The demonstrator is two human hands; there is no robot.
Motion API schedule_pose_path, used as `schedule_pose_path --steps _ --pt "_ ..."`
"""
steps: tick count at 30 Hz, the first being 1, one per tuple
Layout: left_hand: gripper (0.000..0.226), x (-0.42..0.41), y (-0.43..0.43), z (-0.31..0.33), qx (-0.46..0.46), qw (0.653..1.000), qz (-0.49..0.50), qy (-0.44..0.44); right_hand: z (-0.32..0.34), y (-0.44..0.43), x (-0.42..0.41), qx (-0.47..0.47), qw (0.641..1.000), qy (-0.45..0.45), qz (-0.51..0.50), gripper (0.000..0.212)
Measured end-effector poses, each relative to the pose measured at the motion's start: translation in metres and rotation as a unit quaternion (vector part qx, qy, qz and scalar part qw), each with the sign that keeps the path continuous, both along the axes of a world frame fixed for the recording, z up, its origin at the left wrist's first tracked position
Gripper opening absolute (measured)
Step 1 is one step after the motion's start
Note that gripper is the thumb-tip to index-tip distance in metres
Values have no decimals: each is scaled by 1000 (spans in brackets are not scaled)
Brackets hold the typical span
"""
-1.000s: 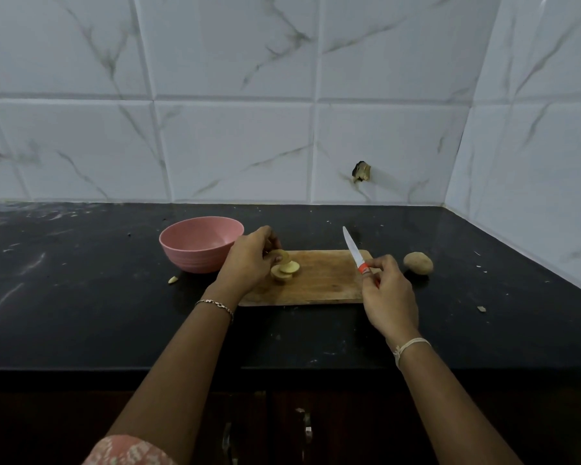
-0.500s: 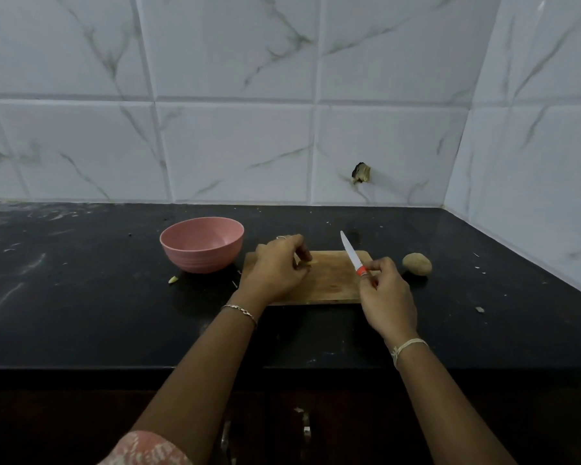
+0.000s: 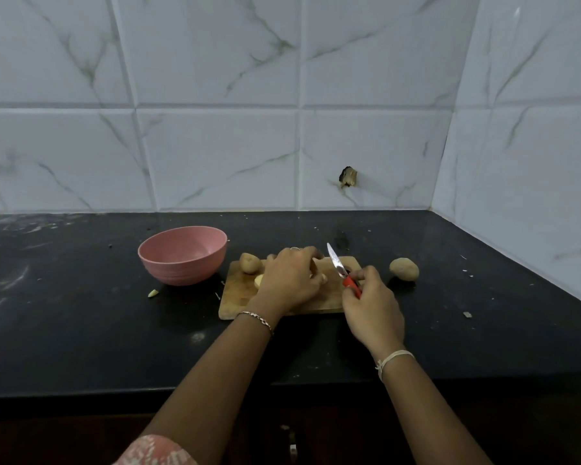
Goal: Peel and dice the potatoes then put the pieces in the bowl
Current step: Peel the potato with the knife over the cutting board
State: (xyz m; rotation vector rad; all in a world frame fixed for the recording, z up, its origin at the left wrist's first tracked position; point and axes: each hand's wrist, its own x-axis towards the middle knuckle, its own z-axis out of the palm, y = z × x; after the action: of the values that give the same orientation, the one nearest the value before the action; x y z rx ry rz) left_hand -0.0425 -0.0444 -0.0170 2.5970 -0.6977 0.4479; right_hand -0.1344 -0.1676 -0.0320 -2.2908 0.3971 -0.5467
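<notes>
container: pink bowl (image 3: 182, 270) stands upright on the black counter (image 3: 81, 313), just left of the wooden cutting board (image 3: 237, 298) and not touching it.
container contents: the part of the inside that shows is plain pink.
cutting surface: the cutting board lies flat on the counter, between the pink bowl and a whole potato (image 3: 404, 269) that sits on the counter just off its right end.
load on the wood: one unpeeled potato (image 3: 250, 262) at the far left corner; pale cut potato (image 3: 259, 280) under the left hand (image 3: 291, 280), showing at both sides of it.
left: palm down over the board, fingers curled over the cut potato, holding it to the wood.
right: right hand (image 3: 373, 310) at the board's right edge, fingers closed round the red handle of the knife (image 3: 342, 273); the blade points up and away, leaning left, close to the left fingertips; contact cannot be told.
loose item: small pale scrap (image 3: 153, 293) on the counter near the bowl's base.
wrists: bracelet (image 3: 257, 318) on the left, thread band (image 3: 394, 357) on the right.
backdrop: white marbled wall tiles (image 3: 215, 156).
</notes>
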Motion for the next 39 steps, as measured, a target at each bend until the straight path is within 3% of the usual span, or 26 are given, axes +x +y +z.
schedule_pose_path --steps 4,7,16,21,27,31,39 --pt "45 11 7 10 91 989 -32 108 0 1 0 -3 1000 3 -3 11" --pt "42 14 11 14 93 979 -74 163 3 2 -1 -2 1000 7 -2 11" --pt "35 7 9 2 126 990 8 63 3 4 0 -18 1000 17 -13 10" --pt "41 3 8 -12 83 995 62 -11 4 7 -4 -67 998 9 -9 7" --pt "40 2 19 -20 34 997 70 4 -2 18 -16 -224 974 -14 -12 13" --pt "30 2 21 -18 -20 997 69 26 -1 18 -19 -240 971 -6 -11 15" --pt "30 6 21 -17 -40 995 68 65 1 19 -25 -259 966 -12 -5 10"
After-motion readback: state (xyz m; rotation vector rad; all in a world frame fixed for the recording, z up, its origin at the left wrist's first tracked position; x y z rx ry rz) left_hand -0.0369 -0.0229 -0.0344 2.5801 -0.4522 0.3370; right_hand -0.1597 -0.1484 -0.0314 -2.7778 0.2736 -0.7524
